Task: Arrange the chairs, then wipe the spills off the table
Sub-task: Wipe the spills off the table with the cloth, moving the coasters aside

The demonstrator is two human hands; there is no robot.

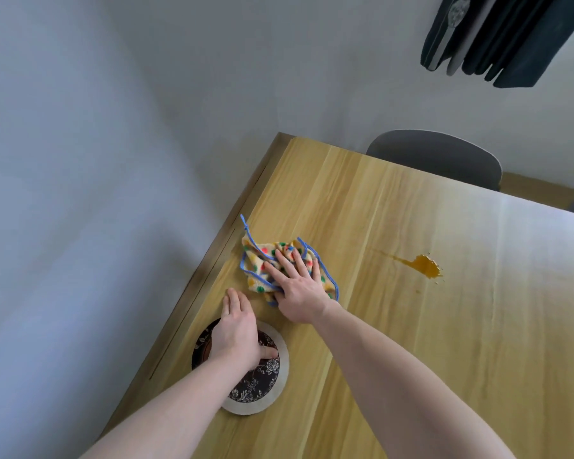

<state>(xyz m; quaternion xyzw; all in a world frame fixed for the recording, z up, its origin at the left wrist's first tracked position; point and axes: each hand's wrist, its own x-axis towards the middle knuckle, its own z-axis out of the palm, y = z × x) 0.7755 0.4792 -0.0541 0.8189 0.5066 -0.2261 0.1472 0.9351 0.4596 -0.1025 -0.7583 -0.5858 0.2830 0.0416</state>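
Two bare forearms reach in from the bottom edge over a light wooden table (411, 326).

Left hand (237, 332): flat, palm down, fingers held together and stretched forward, resting over a round coaster (262, 385) with a dark floral centre and pale rim. Thumb lies across the dark part. Fingertips reach past the coaster onto bare wood. Nothing gripped. The coaster sits close to the table's left edge.

Right hand (299, 289): just ahead and to the right of the left, palm down, fingers spread, pressing flat on a crumpled cloth (272, 263). The cloth is cream with red, green and yellow dots and a blue hem; a blue loop trails off its far-left corner toward the table edge. The hand pins it rather than clutches it.

Spill (424, 265): an orange-yellow puddle with a thin streak running left, well to the right of the cloth, apart from it, unwiped.

Farther: a grey chair (434, 160) back shows beyond the table's far edge, close against it. Pale wall behind. Dark hanging fabric (497, 38) at top right.
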